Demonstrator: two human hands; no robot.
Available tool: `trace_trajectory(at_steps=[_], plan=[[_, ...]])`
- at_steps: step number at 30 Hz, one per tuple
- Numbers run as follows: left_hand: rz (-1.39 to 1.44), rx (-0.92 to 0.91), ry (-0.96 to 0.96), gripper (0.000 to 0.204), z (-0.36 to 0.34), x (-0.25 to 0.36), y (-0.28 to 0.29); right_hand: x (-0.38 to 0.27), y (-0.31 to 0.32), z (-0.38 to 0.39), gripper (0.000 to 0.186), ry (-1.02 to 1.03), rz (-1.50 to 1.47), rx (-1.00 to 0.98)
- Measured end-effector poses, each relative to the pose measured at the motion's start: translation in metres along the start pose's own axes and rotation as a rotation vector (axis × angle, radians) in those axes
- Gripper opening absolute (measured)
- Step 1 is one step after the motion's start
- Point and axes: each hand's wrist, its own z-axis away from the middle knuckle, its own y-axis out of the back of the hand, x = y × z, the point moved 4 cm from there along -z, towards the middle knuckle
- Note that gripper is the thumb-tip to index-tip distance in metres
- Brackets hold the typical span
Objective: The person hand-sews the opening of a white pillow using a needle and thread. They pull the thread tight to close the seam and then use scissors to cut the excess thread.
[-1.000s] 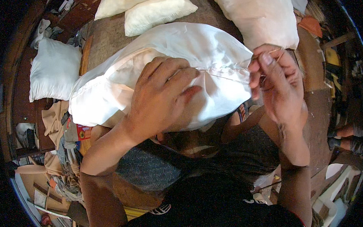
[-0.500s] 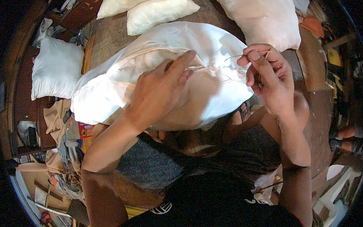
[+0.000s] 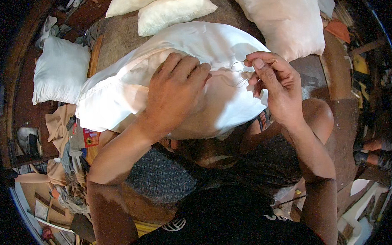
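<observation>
A large white stuffed pillow [image 3: 104, 104] lies across my lap, its open seam running along the middle. On the seam my left hand [image 3: 173, 93] has its fingers curled and pressed together, pinching the fabric edge. My right hand [image 3: 278, 84] is raised just over the pillow's right part. Between its thumb and index finger is a thin curved needle [image 3: 237, 62], its bent tip pointing left toward the seam. Loops of thin thread [image 3: 241, 82] hang beneath those fingers over the gathered cloth.
Two small cream pillows [image 3: 176, 14] lie at the far side, and a big white one [image 3: 285, 26] at far right. Another white pillow [image 3: 61, 72] stands at left, above crumpled cloths [image 3: 60, 126]. Another person's feet [image 3: 376, 152] show at the right edge.
My left fingers have curled down onto the seam, where the index finger was stretched out before. My right hand with the needle has moved left and slightly down, closer to it.
</observation>
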Motion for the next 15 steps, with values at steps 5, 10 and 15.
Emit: trace_trajectory(at_steps=[5, 10, 15], plan=[[-0.005, -0.071, 0.048, 0.028, 0.004, -0.001, -0.006, 0.006, -0.001, 0.002, 0.023, 0.026, -0.008, -0.007], [-0.107, 0.011, 0.132, 0.03, -0.004, -0.022, 0.019, 0.013, 0.003, 0.003, 0.021, 0.011, -0.045, 0.046], [-0.176, -0.015, 0.164, 0.021, -0.008, -0.029, 0.034, 0.015, 0.007, 0.0, 0.021, 0.001, -0.058, 0.075]])
